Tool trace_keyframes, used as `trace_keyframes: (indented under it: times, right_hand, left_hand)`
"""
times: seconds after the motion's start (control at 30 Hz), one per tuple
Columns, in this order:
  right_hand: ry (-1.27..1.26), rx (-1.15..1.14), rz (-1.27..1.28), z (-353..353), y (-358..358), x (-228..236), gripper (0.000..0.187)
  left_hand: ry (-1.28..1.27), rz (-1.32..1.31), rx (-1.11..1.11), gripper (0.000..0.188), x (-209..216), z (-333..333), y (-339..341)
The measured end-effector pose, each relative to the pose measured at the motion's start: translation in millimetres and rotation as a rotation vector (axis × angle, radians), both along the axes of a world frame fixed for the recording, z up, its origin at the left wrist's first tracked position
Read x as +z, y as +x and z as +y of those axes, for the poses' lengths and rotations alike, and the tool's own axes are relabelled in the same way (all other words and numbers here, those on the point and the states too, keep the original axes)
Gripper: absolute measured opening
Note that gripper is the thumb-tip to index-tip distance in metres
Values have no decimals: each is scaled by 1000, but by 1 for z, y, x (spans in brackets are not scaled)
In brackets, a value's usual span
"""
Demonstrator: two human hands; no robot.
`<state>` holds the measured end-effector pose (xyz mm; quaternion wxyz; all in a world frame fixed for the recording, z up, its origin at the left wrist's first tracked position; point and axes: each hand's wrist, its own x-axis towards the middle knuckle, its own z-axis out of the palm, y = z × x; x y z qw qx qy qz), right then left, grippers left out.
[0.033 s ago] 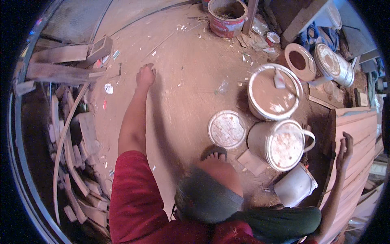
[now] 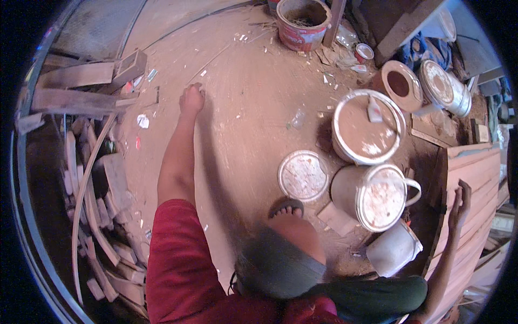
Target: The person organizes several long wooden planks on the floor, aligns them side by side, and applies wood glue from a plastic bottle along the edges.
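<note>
My left hand [image 2: 192,100] reaches forward, low over the broad brown dusty surface [image 2: 248,108]. Its fingers are loosely bent and apart, and I see nothing in them. Whether its fingertips touch the surface I cannot tell. Off to the right, my right hand [image 2: 459,204] is bare, with its fingers mostly stretched out. It is in front of a panel of pinkish wooden boards [image 2: 477,178]; contact with the boards is unclear. Nearest to that hand is a white lidded bucket [image 2: 383,197] with a curved handle.
An open tub of brown liquid [image 2: 359,129] holds a pale scraper-like piece [image 2: 374,109]. A round white lid [image 2: 304,175] lies beside my foot [image 2: 287,209]. A tilted pail [image 2: 394,248] is near my knee. Scrap wood [image 2: 108,189] is heaped at left. A red-and-white tub [image 2: 304,27] stands ahead.
The view has shifted slightly, so the buckets and lid sit a little lower in the picture. Both hands keep nearly the same place and pose.
</note>
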<state>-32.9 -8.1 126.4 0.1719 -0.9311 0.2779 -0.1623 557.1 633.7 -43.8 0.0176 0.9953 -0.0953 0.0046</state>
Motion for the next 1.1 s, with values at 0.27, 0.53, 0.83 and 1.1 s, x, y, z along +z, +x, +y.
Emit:
trace_keyframes:
  times: [0.27,0.53,0.83,1.1]
  right_hand:
    - [-296,-95,436,0,-20,16,27]
    - [-260,-206,632,15,-21,38,30]
    - [-390,-36,536,8,-2,35,31]
    - [-555,250,352,-6,37,62,32]
  left_hand:
    - [-51,17,235,26,-64,16,137]
    - [46,-150,173,20,-76,-1,136]
    - [-176,-674,-419,9,10,-29,54]
    - [-345,-817,-823,10,148,-112,-73]
